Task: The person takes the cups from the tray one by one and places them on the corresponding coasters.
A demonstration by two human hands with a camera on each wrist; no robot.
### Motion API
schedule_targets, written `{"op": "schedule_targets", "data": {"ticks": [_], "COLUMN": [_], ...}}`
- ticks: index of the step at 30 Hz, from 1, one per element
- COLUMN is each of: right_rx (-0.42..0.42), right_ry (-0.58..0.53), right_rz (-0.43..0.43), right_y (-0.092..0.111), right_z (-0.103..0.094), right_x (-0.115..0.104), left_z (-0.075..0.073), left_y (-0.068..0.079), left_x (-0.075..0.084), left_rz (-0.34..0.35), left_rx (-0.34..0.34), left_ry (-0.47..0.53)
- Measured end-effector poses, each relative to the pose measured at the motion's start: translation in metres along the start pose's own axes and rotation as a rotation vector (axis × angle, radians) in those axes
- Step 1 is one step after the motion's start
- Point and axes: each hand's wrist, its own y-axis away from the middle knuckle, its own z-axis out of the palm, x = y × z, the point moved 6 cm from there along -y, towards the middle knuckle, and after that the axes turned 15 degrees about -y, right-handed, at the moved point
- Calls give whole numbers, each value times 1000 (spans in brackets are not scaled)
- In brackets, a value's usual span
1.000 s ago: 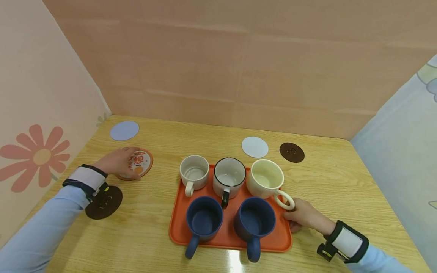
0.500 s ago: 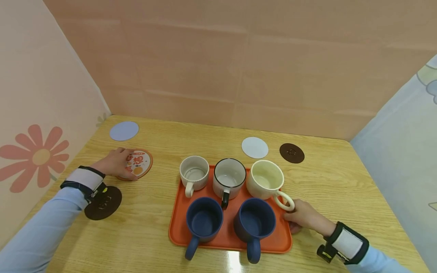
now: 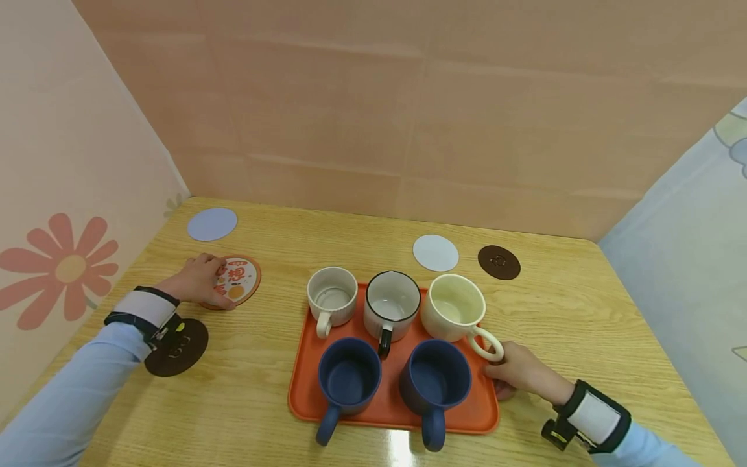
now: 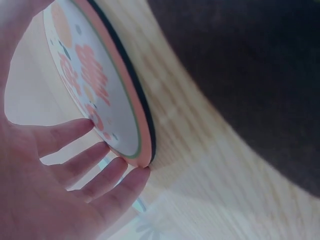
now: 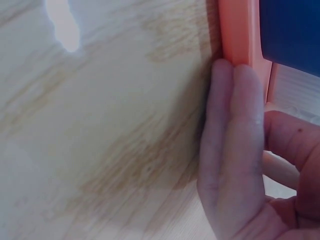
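In the head view my left hand (image 3: pixel 201 280) holds the left side of a round orange-rimmed coaster (image 3: pixel 248 280) with printed characters. The left wrist view shows the fingertips at the rim of that coaster and the thumb farther along its edge. My right hand (image 3: pixel 516 368) grips the right edge of an orange-red tray (image 3: pixel 390 392), two fingers straight along its outer side. On the tray stand a ribbed white mug (image 3: pixel 334 290), a white mug with black rim and handle (image 3: pixel 392 297), a cream mug (image 3: pixel 455 301), and two navy mugs, one left (image 3: pixel 349 376) and one right (image 3: pixel 434 379).
A pale lilac coaster (image 3: pixel 213 224) lies at the back left, a dark brown coaster (image 3: pixel 177 353) beneath the left wrist. Behind the tray lie a white coaster (image 3: pixel 436 253) and another brown coaster (image 3: pixel 498 262). Cloth-like walls bound the wooden table (image 3: pixel 560 292) at back and sides.
The left hand has shifted slightly left over the coaster, baring more of its print. The right hand, tray and mugs have stayed in place.
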Motion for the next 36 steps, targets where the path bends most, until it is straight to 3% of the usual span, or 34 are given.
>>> {"op": "schedule_targets", "data": {"ticks": [6, 18, 24, 36], "right_rx": [-28, -5, -5, 12], "right_ry": [-17, 1, -5, -9], "right_rz": [-11, -4, -9, 14], "right_y": [-1, 1, 1, 2], "right_z": [1, 2, 2, 1], "right_x": [0, -3, -4, -2], "left_z": [-2, 7, 8, 8], "left_y": [0, -5, -8, -15], "left_x": [2, 0, 3, 10], "left_rz": [-19, -50, -63, -95], "left_rx": [0, 28, 39, 44], "left_ry": [-9, -4, 37, 24]}}
